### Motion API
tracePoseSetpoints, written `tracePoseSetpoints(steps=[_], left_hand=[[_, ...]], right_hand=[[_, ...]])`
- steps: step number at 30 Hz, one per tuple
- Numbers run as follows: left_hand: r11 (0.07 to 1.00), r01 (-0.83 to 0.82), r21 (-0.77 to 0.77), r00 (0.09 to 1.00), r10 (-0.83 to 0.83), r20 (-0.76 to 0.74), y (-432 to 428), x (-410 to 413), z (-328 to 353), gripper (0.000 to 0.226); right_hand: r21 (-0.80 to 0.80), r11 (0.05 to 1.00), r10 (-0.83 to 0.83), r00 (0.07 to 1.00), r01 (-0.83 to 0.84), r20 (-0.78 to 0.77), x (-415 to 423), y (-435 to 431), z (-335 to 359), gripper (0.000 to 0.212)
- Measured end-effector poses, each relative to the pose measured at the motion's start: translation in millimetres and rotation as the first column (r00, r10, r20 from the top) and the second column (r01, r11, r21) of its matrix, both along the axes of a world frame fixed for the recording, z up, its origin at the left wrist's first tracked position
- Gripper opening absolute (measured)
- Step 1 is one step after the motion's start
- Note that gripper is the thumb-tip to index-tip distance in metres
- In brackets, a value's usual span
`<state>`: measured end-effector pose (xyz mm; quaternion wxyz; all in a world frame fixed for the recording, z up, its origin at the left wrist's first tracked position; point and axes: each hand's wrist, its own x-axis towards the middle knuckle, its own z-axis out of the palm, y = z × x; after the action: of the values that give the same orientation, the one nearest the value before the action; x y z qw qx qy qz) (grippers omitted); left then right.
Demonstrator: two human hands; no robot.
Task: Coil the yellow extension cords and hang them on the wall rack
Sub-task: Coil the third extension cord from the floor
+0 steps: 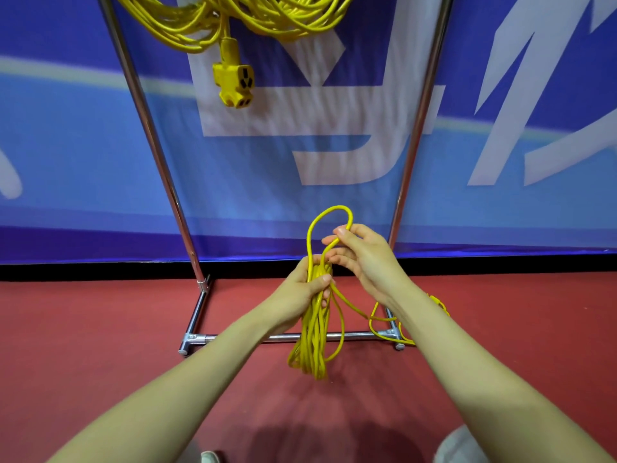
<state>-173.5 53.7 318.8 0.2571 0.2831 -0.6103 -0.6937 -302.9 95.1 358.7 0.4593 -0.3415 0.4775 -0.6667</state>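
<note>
Now, at the lower centre of the frame, my left grip (300,289) is curled tight round the neck of the coiled cord (314,345), whose loops hang down over the red floor (100,329). My right grip (364,255) pinches a loop (329,212) just above it. The cord looks light, limp and slightly springy, so I judge it best held at that gathered neck, all strands together. Another coil (187,31) hangs on the rack (150,135) at upper left.

A single wide head-worn camera looks forward and down, close above the red floor (100,345), facing the rack (156,152) ahead.
</note>
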Motion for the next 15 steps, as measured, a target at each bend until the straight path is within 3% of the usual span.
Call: tracePoseSetpoints(steps=[4,6,7,9,12,13,15], left_hand=[[0.997,-0.057,0.049,0.998,0.055,0.036,-2.9,0.1,1.1,0.022],[0.992,-0.093,0.087,0.995,0.091,0.029,-6.8,3.1,3.5,0.02],[0.989,-0.106,0.107,0.994,0.104,0.017,-9.2,5.8,5.1,0.02],[0.98,-0.125,0.156,0.991,0.13,-0.022,-14.4,12.3,10.5,0.018],[0.967,-0.132,0.219,0.981,0.159,-0.109,-23.3,23.0,22.4,0.017],[0.963,-0.138,0.231,0.974,0.174,-0.142,-27.0,26.6,27.0,0.017],[0.956,-0.168,0.24,0.96,0.214,-0.181,-34.0,33.6,33.9,0.016]], right_hand=[[0.162,0.987,0.012,0.991,0.009,-0.131,-4.8,-0.1,-6.1,0.033],[0.313,0.95,0.129,0.936,-0.021,-0.327,-11.3,-0.2,-17.1,0.029],[0.382,0.923,0.229,0.857,-0.04,-0.462,-14.9,0.2,-24.9,0.024],[0.519,0.85,0.46,0.611,-0.092,-0.645,-22.7,0.3,-46.1,0.023],[0.679,0.728,0.67,0.308,-0.093,-0.676,-30.5,4.4,-67.4,0.027],[0.698,0.709,0.693,0.278,-0.099,-0.665,-31.6,6.0,-68.7,0.029],[0.683,0.718,0.685,0.311,-0.134,-0.659,-31.5,8.4,-65.0,0.029]])
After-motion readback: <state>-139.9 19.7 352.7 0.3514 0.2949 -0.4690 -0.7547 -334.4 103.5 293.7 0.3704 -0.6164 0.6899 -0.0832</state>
